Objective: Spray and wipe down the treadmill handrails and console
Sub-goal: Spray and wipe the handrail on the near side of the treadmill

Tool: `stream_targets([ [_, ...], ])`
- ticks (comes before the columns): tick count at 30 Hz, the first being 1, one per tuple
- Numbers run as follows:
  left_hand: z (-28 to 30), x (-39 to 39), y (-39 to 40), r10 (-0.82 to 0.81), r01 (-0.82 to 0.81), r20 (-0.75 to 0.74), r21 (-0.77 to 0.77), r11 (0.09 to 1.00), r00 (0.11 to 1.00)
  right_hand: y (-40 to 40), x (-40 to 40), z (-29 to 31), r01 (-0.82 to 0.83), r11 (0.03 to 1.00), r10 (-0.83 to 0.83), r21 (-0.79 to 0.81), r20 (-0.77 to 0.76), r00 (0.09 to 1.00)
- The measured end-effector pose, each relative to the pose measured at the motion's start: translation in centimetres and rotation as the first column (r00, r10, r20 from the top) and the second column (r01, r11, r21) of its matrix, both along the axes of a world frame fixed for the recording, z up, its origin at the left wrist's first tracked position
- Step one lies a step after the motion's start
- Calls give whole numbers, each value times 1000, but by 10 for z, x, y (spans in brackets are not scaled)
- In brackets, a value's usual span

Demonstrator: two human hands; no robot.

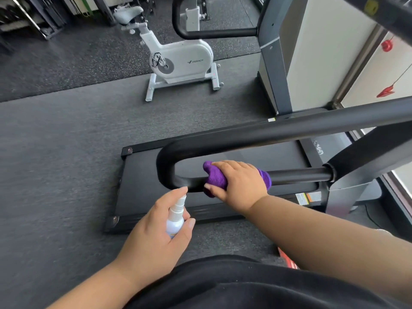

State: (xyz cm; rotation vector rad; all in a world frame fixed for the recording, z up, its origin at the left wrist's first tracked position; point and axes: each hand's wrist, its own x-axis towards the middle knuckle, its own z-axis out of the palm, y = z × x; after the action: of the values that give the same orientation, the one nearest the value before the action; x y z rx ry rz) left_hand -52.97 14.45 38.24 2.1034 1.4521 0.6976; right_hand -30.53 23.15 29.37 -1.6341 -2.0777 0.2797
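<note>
— Starting at the bottom of the frame, what was nearest?

— Dark, soft-looking fabric of the person's clothing, then two bare forearms reaching up from it. The left hand [153, 228], lower centre, was curled around a small white plastic spray bottle [175, 216], thumb along one side, forefinger raised beside the nozzle, which pointed up toward the bend of the rail.

— And the other hand?

— The right hand [239, 182], just right of centre, was closed over a purple cloth [215, 178], a fuzzy, bunched rag, pressing it around the lower bar of the handrail [245, 139]. The fingers wrapped over the top, the thumb underneath; cloth stuck out on both sides of the hand.

— What shape was the rail?

— A smooth, matte black tube bent into a rounded U, its curve at centre left, both bars running off to the right. Under it lay the flat black treadmill deck [142, 184], rectangular, on a dark speckled rubber floor [55, 152].

— Further back?

— A glossy white exercise bike [182, 61] at upper centre, with a grey saddle, and a second black looped handrail [200, 33] on a grey upright at the top right.
</note>
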Motion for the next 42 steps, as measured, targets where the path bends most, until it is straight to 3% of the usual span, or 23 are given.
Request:
stream_targets([
  [4,-3,-26,-4,-22,22,16,-4,1000,1000,2,-39,6,4,1000,-12,-26,-313,950],
  [7,-4,-42,-7,-53,53,15,13,999,998,3,-77,9,-17,1000,19,7,-371,929],
  [13,-5,-70,-10,-96,96,10,26,995,995,6,-104,5,49,991,-31,123,-141,989],
  [22,-9,-36,-7,-265,267,-49,26,963,963,-7,-58,-13,-83,991,58,101,232,971],
  [35,-16,64,-13,-286,287,-30,24,958,958,-35,96,-22,72,996,-53,-50,307,950],
  [42,-21,111,-17,-207,207,-46,7,978,977,-50,175,-31,86,996,-76,-16,319,945],
])
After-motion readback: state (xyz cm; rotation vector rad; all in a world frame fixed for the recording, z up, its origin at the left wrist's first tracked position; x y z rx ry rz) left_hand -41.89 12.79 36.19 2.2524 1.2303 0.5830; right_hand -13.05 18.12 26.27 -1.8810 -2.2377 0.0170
